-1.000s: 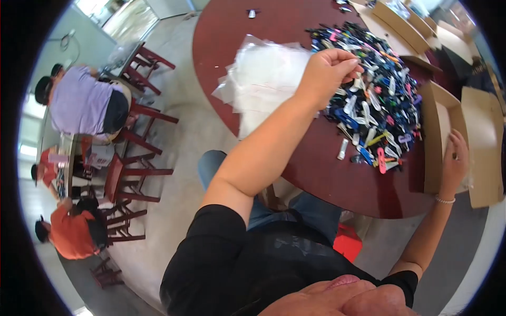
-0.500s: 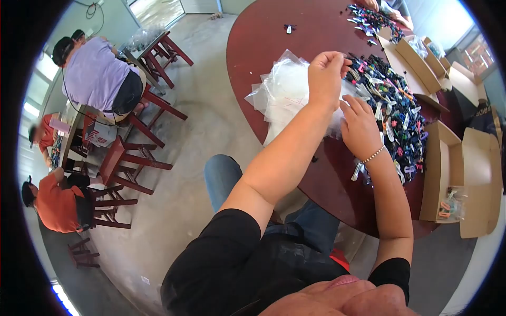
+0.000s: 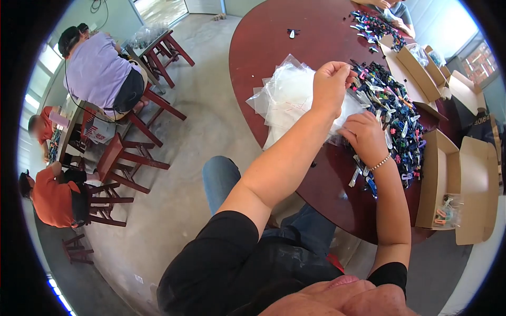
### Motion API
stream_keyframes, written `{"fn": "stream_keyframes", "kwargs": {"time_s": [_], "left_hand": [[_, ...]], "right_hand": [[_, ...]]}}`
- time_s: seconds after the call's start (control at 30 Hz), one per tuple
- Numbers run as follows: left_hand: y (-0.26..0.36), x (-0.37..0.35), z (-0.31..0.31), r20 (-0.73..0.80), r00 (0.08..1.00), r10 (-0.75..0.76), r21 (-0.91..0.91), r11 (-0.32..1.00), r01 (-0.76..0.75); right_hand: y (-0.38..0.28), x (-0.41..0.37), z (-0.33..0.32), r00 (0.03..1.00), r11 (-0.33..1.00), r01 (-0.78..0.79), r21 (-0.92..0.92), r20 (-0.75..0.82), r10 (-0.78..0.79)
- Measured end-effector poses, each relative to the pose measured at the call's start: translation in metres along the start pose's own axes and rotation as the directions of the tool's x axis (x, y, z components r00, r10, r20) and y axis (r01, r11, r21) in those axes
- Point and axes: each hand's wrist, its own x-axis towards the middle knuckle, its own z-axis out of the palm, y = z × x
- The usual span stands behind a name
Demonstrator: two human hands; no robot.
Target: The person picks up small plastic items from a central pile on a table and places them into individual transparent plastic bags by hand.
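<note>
My left hand (image 3: 331,88) is raised over the bags with its fingers pinched together; what sits between the fingertips is too small to make out. Lower and to the right, my right hand (image 3: 366,137), with a beaded bracelet on its wrist, has its fingers closed on the edge of a clear plastic bag (image 3: 352,109). Under and left of my left hand lies a spread stack of clear plastic bags (image 3: 287,97). A large heap of mixed dark and coloured hair clips (image 3: 392,116) lies just right of both hands on the dark red table (image 3: 258,47).
Open cardboard boxes (image 3: 466,184) stand along the right side, one with a small bag of clips. Two small clips (image 3: 292,33) lie near the far edge. Another person's hands (image 3: 387,6) are at the top right by more clips. Other people sit left near red stools (image 3: 113,158).
My right hand's fingers have drawn together and curled in at the bag. My left hand stays pinched and has shifted slightly right and down. The view has moved a little.
</note>
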Motion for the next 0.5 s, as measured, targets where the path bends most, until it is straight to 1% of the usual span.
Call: {"fn": "stream_keyframes", "kwargs": {"time_s": [0.07, 0.1, 0.17, 0.2, 0.27, 0.3, 0.33, 0.37, 0.4, 0.43, 0.47, 0.5], "left_hand": [[0.001, -0.001, 0.001, -0.010, 1.000, -0.011, -0.018, 1.000, 0.011], [0.002, -0.001, 0.002, -0.008, 1.000, -0.012, -0.018, 1.000, 0.012], [0.002, -0.002, 0.003, -0.005, 0.999, -0.037, 0.026, 0.999, 0.037], [0.003, -0.003, 0.003, 0.001, 0.999, -0.038, 0.027, 0.999, 0.038], [-0.001, -0.004, 0.004, 0.034, 0.999, -0.014, 0.095, 0.995, 0.011], [-0.004, -0.003, 0.006, 0.037, 0.999, 0.029, 0.127, 0.991, -0.033], [-0.002, -0.004, 0.006, 0.050, 0.998, 0.026, 0.128, 0.991, -0.032], [0.001, -0.005, 0.003, 0.156, 0.982, -0.104, 0.267, 0.962, 0.060], [0.001, -0.007, 0.003, 0.239, 0.940, -0.243, 0.411, 0.902, 0.128], [0.001, -0.011, 0.009, 0.237, 0.895, -0.377, 0.536, 0.820, 0.203], [0.005, -0.016, 0.012, 0.280, 0.801, -0.528, 0.622, 0.736, 0.268], [0.005, -0.022, 0.014, 0.344, 0.700, -0.626, 0.596, 0.721, 0.353]], "right_hand": [[-0.002, -0.009, -0.003, 0.992, 0.993, 0.112, 0.029, -0.065, -0.110], [-0.002, -0.013, -0.005, 0.992, 0.994, 0.110, 0.028, -0.066, -0.108], [0.002, -0.023, -0.012, 0.979, 1.000, -0.003, 0.009, -0.204, 0.005], [0.003, -0.028, -0.019, 0.956, 0.998, -0.070, 0.001, -0.287, 0.067], [0.011, -0.038, -0.033, 0.875, 0.990, -0.137, 0.040, -0.463, 0.140], [0.010, -0.042, -0.041, 0.837, 0.983, -0.171, 0.068, -0.516, 0.181], [0.015, -0.047, -0.043, 0.794, 0.981, -0.190, 0.032, -0.582, 0.173], [0.016, -0.051, -0.045, 0.759, 0.978, -0.200, 0.061, -0.621, 0.194], [0.017, -0.056, -0.046, 0.722, 0.974, -0.208, 0.091, -0.658, 0.215], [0.017, -0.059, -0.046, 0.686, 0.972, -0.219, 0.084, -0.695, 0.215], [0.018, -0.062, -0.048, 0.680, 0.971, -0.225, 0.082, -0.701, 0.217], [0.018, -0.065, -0.050, 0.707, 0.983, -0.180, -0.037, -0.700, 0.103]]}}
